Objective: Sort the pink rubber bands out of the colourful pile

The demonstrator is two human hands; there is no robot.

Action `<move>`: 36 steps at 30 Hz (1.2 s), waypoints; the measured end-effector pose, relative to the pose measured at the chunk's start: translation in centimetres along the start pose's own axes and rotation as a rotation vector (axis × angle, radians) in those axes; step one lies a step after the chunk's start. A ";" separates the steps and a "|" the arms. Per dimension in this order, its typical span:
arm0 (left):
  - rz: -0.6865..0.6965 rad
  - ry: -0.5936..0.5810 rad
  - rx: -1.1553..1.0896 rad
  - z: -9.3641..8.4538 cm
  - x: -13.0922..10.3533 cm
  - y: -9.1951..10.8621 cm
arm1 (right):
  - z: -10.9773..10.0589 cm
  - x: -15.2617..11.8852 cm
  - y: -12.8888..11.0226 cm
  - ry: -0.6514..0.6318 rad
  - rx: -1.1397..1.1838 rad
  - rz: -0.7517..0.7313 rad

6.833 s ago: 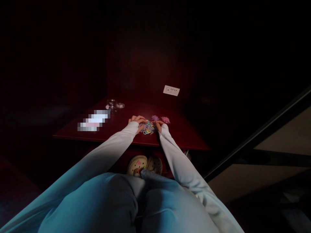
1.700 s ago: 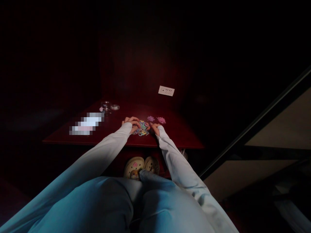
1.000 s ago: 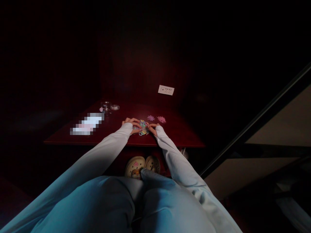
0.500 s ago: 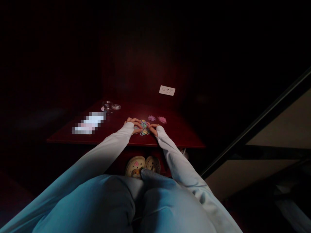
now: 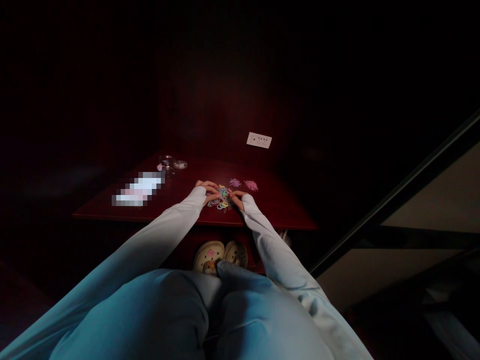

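Note:
A mixed heap of small coloured elastic hair bands (image 5: 223,205) in green, yellow, blue and purple lies near the table's front edge. My left hand (image 5: 207,189) reaches into its left side, fingers bent and thumb close to the fingertips. On the opposite side, my right hand (image 5: 237,198) has its thumb and fingertips drawn together at the heap. Anything pinched in either hand is too small to make out. Behind the heap lie a small purple pile of bands (image 5: 235,183) and a pink pile of bands (image 5: 251,185).
The dark red table (image 5: 187,212) meets a wall with a white socket plate (image 5: 259,140). To the left lies a bright, pixelated flat object (image 5: 138,190). Beyond it stand a clear round jar (image 5: 167,164) and a round lid (image 5: 180,165). Clogs (image 5: 209,256) show below the table.
My left hand has shifted slightly and its thumb has drawn back from the front of the heap, baring more bands. My right hand stays nearly in place at the heap.

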State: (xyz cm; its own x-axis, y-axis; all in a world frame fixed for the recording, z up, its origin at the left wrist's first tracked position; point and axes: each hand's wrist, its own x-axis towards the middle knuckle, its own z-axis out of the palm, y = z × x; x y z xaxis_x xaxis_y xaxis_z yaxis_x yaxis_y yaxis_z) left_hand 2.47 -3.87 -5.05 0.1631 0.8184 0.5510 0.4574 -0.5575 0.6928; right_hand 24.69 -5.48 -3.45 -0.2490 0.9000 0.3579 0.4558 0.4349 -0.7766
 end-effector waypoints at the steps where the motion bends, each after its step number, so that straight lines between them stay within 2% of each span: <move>1: -0.007 -0.005 -0.012 -0.1 0.1 0.1 | -0.1 -0.1 -0.3 0.008 -0.001 -0.006; 6: -0.010 0.015 0.029 -0.3 0.2 0.3 | -0.4 -1.2 -2.0 -0.039 -0.107 -0.144; 10: 0.013 0.017 0.037 -0.2 0.2 0.1 | -0.2 -1.7 -2.4 -0.087 -0.215 -0.210; 18: -0.012 0.009 -0.146 0.0 0.8 0.3 | -0.2 -1.0 -2.4 -0.067 -0.273 -0.166; 24: -0.154 -0.005 -0.245 0.7 1.0 0.4 | 0.6 -0.4 -2.5 0.017 -0.155 -0.122; 27: -0.159 0.017 -0.288 1.0 0.9 0.6 | 1.0 -0.1 -2.0 0.039 -0.098 -0.113; 31: -0.155 -0.030 -0.365 0.7 0.6 1.1 | 1.2 0.0 -1.9 0.060 -0.061 -0.138; 36: -0.135 -0.042 -0.381 0.4 0.5 1.2 | 1.5 -0.2 -2.4 0.002 -0.069 -0.145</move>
State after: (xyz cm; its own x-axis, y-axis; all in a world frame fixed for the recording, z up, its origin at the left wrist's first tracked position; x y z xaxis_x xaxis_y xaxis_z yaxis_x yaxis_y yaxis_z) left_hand 3.41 -4.05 -4.09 0.1629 0.8883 0.4293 0.1214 -0.4499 0.8848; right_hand 22.39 -6.78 -2.42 -0.3142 0.8279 0.4646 0.4727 0.5609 -0.6797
